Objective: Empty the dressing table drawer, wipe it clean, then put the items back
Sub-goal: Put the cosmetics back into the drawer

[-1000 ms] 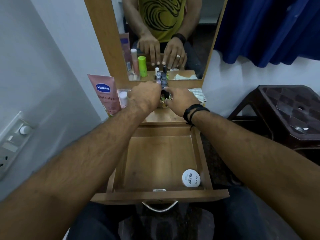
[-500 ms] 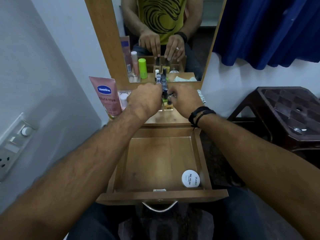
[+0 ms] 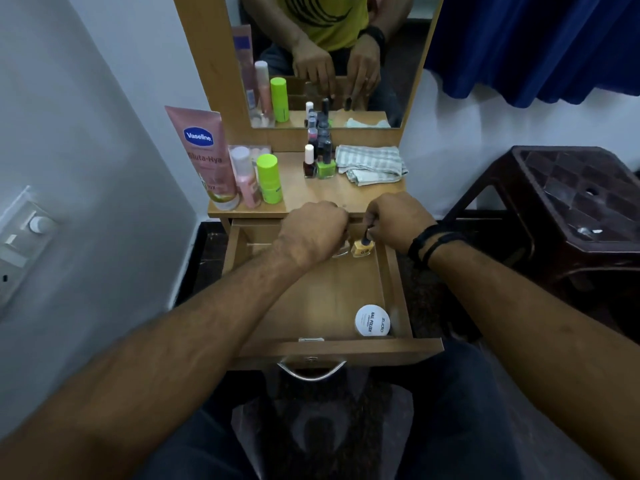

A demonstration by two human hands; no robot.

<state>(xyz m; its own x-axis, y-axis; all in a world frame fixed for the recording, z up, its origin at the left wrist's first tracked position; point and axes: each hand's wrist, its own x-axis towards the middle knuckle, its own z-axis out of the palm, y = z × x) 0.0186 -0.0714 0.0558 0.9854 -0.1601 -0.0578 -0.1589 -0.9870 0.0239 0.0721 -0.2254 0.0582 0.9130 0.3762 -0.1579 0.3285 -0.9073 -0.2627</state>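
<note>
Closest to the seated person, the open drawer (image 3: 322,292) sticks out over their lap, its curved metal handle (image 3: 311,370) on the front panel. Inside, at the near right corner, a round white nail polish remover tub (image 3: 372,320) lies on the wooden bottom.

At the far end of the drawer both hands are lowered in. The right hand (image 3: 398,220) pinches the dark cap of a yellow nail polish bottle (image 3: 363,247), which stands upright at the drawer bottom near the right wall. The left hand (image 3: 315,232) is curled into a loose fist just beside it; a clear glass bottle (image 3: 341,251) peeks out beneath its knuckles, and I cannot tell for sure how the fingers grip it.

Beyond the hands, the tabletop (image 3: 311,195) carries the rest. On the left stand a pink Vaseline tube (image 3: 204,150), a pink pump bottle (image 3: 246,178) and a lime green stick (image 3: 268,178), close together. In the middle, near the mirror (image 3: 332,64), a cluster of nail polish bottles (image 3: 318,157) stands upright, a green one at the front. A folded striped cloth (image 3: 372,164) lies just to their right.

Off to the right, a dark brown plastic stool (image 3: 571,209) sits beside the table, and a blue curtain (image 3: 536,46) hangs behind it.
</note>
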